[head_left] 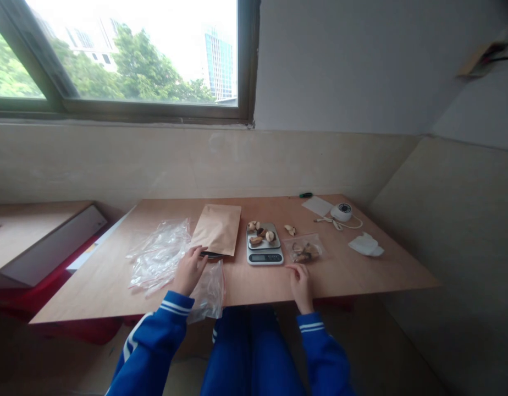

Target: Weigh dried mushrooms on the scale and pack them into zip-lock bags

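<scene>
Our left hand (190, 270), fingers bent and slightly parted, lies at the mouth of the pouch (219, 228) left of the scale (276, 260), and our right hand (300, 280), fingers narrowed, sits at the near edge of the filled bag (317, 242); we cannot tell whether either grips. We judge the pouch light and stiffish, best held by its sides, the bag soft and slippery. We count one pouch, one scale, one filled bag and at least four mushroom pieces (270, 236) weighing down the scale.

On wooden surface (254, 286), left to right: clear plastic bags (159, 256), brown pouch (219, 228), scale (265, 260), loose mushroom-like pieces (290, 230), filled bag (305, 252), green-handled tool (305, 195), white sheet (318, 205), white camera (341, 212), crumpled white wrapper (366, 245).
</scene>
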A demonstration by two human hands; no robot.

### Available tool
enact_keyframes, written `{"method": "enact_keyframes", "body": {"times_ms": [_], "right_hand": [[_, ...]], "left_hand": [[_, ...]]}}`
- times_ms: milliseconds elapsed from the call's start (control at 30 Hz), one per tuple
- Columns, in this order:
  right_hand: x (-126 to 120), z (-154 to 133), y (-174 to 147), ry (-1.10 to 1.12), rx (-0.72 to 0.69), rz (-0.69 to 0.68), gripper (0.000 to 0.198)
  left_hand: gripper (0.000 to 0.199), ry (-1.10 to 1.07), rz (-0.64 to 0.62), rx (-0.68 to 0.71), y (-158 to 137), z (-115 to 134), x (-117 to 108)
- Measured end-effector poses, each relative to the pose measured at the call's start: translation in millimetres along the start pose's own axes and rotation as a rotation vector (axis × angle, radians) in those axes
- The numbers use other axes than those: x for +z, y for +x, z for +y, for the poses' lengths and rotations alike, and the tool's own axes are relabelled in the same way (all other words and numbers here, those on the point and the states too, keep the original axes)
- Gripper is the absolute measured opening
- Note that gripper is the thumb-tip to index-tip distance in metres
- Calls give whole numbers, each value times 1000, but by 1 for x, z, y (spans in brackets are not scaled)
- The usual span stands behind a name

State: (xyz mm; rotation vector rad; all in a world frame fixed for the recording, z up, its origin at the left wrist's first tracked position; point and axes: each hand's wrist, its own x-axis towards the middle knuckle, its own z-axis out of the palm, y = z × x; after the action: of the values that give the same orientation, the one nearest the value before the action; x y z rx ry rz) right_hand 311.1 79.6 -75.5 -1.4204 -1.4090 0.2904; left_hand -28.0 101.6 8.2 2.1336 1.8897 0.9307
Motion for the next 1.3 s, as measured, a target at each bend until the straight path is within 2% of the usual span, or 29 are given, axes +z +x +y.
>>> {"method": "enact_keyframes", "body": {"times_ms": [33,100,200,300,500,567,700,800,867,1000,1067,1133,1200,1300], "right_hand": [[0,-1,0,3,1,-4,23],[-1,-4,0,6,4,-7,23],[-2,-8,0,1,8,-15,23],[-2,-8,0,-16,10,-24,23],[0,-9,-3,-13,12,-42,23],[3,-15,-6,2,-10,-66,23],[10,-32,-4,32,-102,-89,21],[12,-42,19,15,-164,-70,23],[14,-45,44,-29,-211,-102,24],[23,-42,96,-194,-297,-340,43],[32,-38,114,-290,-313,-503,54],[43,-34,125,-348,-332,-634,56],[53,-31,130,-351,-362,-685,49],[64,-27,131,-310,-388,-663,30]], "left_hand": [[31,-41,13,28,-9,6,0],[30,-109,-53,48,-29,16,0],[29,-161,-163,-18,-56,22,4],[31,-215,-210,-75,-70,16,12],[26,-234,-266,-23,-72,4,22],[17,-179,-248,1,-70,6,23],[25,-94,-219,-21,-67,18,24],[25,-181,-153,-53,-57,34,16],[24,-301,-38,-42,-44,49,9],[22,-510,234,-58,-10,75,4],[21,-573,310,-63,4,82,12],[22,-601,345,-96,13,85,26],[23,-599,364,-156,17,86,41],[23,-628,370,-184,17,88,60]]}}
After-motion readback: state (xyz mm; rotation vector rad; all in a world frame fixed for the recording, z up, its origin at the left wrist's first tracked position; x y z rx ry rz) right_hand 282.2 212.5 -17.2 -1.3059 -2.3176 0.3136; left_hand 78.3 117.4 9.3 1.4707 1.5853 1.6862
